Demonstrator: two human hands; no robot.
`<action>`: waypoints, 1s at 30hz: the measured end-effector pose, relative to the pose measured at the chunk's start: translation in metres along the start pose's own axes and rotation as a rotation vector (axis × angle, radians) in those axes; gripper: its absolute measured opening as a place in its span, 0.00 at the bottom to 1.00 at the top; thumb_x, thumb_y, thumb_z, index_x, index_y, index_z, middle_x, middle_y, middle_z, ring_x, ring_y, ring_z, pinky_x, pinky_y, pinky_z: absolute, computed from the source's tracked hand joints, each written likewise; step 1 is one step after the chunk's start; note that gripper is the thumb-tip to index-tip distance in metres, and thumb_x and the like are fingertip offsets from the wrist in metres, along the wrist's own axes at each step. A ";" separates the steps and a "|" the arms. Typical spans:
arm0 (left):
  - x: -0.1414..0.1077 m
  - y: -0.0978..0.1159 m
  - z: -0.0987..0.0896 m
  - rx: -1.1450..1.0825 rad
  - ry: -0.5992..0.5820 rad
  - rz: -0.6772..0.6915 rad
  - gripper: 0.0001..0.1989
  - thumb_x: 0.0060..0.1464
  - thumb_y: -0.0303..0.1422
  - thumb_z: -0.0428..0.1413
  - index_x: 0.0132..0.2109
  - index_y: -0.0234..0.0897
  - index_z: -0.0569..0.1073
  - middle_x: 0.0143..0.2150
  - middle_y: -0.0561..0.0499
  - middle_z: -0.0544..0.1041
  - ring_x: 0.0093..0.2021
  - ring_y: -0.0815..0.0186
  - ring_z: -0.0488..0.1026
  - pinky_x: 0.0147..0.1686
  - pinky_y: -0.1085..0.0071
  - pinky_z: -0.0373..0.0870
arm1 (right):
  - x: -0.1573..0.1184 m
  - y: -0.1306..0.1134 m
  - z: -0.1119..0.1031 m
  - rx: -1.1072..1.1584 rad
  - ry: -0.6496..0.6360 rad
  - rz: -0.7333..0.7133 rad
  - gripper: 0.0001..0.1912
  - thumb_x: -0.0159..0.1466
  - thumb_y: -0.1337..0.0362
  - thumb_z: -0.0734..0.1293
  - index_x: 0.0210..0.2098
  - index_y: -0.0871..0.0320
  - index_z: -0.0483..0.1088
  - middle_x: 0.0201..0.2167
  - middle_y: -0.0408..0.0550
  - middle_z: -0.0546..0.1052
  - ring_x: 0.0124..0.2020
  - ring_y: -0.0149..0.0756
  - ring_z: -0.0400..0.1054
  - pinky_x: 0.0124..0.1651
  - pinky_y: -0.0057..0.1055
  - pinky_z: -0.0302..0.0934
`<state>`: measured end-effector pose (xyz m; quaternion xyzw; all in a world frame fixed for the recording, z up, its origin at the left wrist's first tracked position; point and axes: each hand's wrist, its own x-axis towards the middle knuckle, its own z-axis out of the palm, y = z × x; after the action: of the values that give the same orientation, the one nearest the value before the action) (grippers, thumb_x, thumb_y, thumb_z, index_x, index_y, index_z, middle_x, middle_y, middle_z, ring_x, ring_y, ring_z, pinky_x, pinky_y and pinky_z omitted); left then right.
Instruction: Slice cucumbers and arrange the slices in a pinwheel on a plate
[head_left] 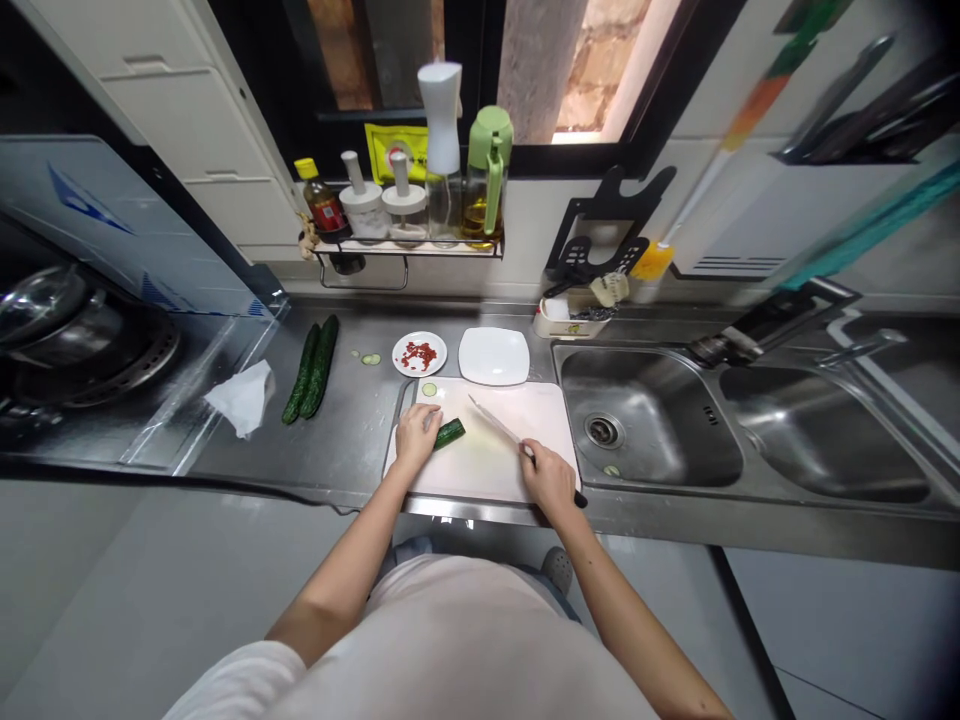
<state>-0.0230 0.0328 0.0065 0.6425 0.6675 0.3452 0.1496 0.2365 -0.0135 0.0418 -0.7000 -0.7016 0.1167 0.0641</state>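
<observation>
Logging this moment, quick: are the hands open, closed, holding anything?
Left hand: at the cucumber piece; whether it grips can't be told.
Right hand: closed, holding the knife.

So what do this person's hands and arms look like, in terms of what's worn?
The left hand and right hand are ungloved, with no watch or band visible at either wrist. A short white sleeve shows on the left arm; the right sleeve is out of view.

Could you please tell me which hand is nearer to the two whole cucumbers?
The left hand: it is at the cucumber piece on the cutting board, right of the whole cucumbers; the right hand, holding the knife, is farther right.
</observation>
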 end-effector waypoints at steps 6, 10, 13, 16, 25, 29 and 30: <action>-0.024 0.010 0.001 -0.025 -0.076 0.152 0.11 0.60 0.36 0.52 0.43 0.40 0.77 0.43 0.47 0.77 0.45 0.63 0.72 0.48 0.67 0.67 | 0.004 -0.026 -0.011 -0.007 -0.175 0.004 0.19 0.70 0.59 0.52 0.54 0.58 0.65 0.38 0.51 0.79 0.36 0.37 0.72 0.36 0.29 0.52; -0.026 0.011 0.004 0.019 -0.117 0.195 0.12 0.61 0.36 0.51 0.46 0.42 0.77 0.44 0.47 0.77 0.46 0.63 0.73 0.49 0.66 0.67 | 0.003 -0.040 -0.018 0.015 -0.248 -0.032 0.19 0.70 0.58 0.52 0.55 0.57 0.62 0.40 0.51 0.79 0.40 0.39 0.72 0.37 0.28 0.53; -0.025 0.010 0.007 0.037 -0.133 0.218 0.12 0.61 0.36 0.52 0.47 0.43 0.77 0.45 0.47 0.77 0.46 0.63 0.73 0.49 0.65 0.67 | 0.001 -0.049 -0.022 0.009 -0.285 -0.071 0.18 0.70 0.58 0.51 0.54 0.56 0.63 0.40 0.51 0.78 0.41 0.40 0.72 0.37 0.29 0.53; -0.026 0.009 0.011 0.042 -0.131 0.233 0.12 0.61 0.36 0.52 0.47 0.44 0.78 0.46 0.47 0.77 0.46 0.63 0.73 0.49 0.66 0.68 | 0.000 -0.056 -0.025 -0.012 -0.315 -0.093 0.17 0.71 0.58 0.50 0.51 0.56 0.64 0.40 0.52 0.78 0.41 0.40 0.72 0.37 0.29 0.53; -0.026 0.001 0.014 -0.008 -0.154 0.290 0.13 0.58 0.33 0.55 0.49 0.43 0.76 0.51 0.47 0.75 0.51 0.63 0.72 0.53 0.64 0.69 | -0.005 -0.066 -0.026 -0.039 -0.352 -0.098 0.16 0.70 0.60 0.51 0.51 0.58 0.64 0.40 0.55 0.78 0.42 0.41 0.72 0.39 0.31 0.55; -0.028 0.001 0.013 -0.043 -0.164 0.320 0.11 0.58 0.32 0.55 0.48 0.42 0.77 0.50 0.47 0.76 0.51 0.63 0.72 0.54 0.64 0.69 | -0.006 -0.066 -0.025 -0.040 -0.367 -0.088 0.17 0.70 0.60 0.51 0.51 0.58 0.64 0.41 0.55 0.78 0.43 0.40 0.72 0.41 0.30 0.55; -0.029 0.002 0.013 -0.053 -0.163 0.326 0.11 0.58 0.33 0.55 0.47 0.42 0.77 0.49 0.47 0.76 0.51 0.63 0.72 0.54 0.64 0.69 | -0.007 -0.066 -0.025 -0.036 -0.370 -0.087 0.17 0.70 0.60 0.51 0.51 0.58 0.63 0.41 0.55 0.78 0.43 0.40 0.72 0.41 0.30 0.55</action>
<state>-0.0096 0.0085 -0.0080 0.7639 0.5310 0.3290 0.1621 0.1791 -0.0180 0.0833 -0.6365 -0.7331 0.2280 -0.0736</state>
